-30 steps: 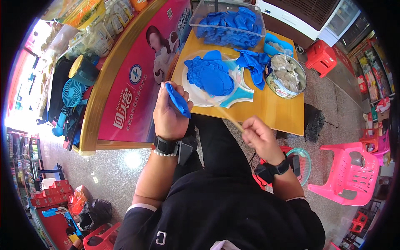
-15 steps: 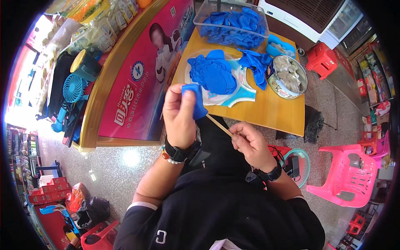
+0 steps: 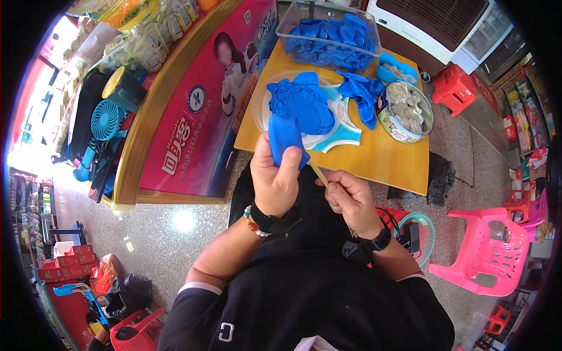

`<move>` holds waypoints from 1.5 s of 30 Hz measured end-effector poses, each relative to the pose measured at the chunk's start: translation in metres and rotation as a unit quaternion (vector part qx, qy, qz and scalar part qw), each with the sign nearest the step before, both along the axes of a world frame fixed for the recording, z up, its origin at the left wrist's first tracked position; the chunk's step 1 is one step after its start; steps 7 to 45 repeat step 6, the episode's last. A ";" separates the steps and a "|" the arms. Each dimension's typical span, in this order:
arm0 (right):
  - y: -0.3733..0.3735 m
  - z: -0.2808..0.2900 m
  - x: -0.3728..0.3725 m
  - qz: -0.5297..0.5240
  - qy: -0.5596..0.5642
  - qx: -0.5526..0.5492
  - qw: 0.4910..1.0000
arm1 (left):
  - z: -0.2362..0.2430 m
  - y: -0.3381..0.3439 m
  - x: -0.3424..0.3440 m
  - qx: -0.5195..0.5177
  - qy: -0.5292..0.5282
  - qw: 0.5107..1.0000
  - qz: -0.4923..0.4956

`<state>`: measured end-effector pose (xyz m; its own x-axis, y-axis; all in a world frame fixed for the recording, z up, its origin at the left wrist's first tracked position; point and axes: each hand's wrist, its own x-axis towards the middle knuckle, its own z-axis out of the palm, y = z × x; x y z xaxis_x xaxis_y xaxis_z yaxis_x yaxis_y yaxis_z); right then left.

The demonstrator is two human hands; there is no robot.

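My left hand [image 3: 274, 186] is closed on a small blue fabric piece [image 3: 285, 140], thumb pressed on its near side. A thin wooden stick [image 3: 318, 174] runs from the lower right edge of that piece to my right hand [image 3: 350, 202], which pinches it between thumb and fingers. Whether the stick's far end is inside the fabric or behind it, I cannot tell. Just beyond my left hand, a heap of similar flat blue pieces [image 3: 307, 111] lies on a pale round plate [image 3: 261, 111]. Beside it is a white and light-blue sheet [image 3: 345, 136].
On the wooden table [image 3: 380, 161] stand a clear bin of blue pieces [image 3: 328, 41], a loose blue bunch [image 3: 362, 96], a small blue basket [image 3: 383, 71] and a round tin [image 3: 403, 130] with greyish contents. A counter [image 3: 175, 146] borders the left; a pink chair [image 3: 483, 251] stands right.
My left hand has shifted right and slightly nearer, closer to my right hand. The blue piece now stretches farther beyond my fingers. Less of the stick shows between the hands.
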<state>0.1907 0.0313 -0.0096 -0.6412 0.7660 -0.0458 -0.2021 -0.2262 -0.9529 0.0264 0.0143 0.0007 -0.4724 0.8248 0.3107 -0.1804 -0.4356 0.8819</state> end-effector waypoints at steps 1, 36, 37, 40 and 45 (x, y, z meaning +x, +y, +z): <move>0.002 -0.002 0.002 0.000 0.000 0.000 1.000 | -0.001 0.001 -0.003 0.027 0.013 1.000 0.001; 0.002 -0.012 0.007 -0.008 -0.102 0.181 0.978 | 0.012 -0.005 -0.018 -0.008 0.070 0.997 0.015; 0.002 -0.012 0.007 -0.008 -0.102 0.181 0.978 | 0.012 -0.005 -0.018 -0.008 0.070 0.997 0.015; 0.002 -0.012 0.007 -0.008 -0.102 0.181 0.978 | 0.012 -0.005 -0.018 -0.008 0.070 0.997 0.015; 0.002 -0.012 0.007 -0.008 -0.102 0.181 0.978 | 0.012 -0.005 -0.018 -0.008 0.070 0.997 0.015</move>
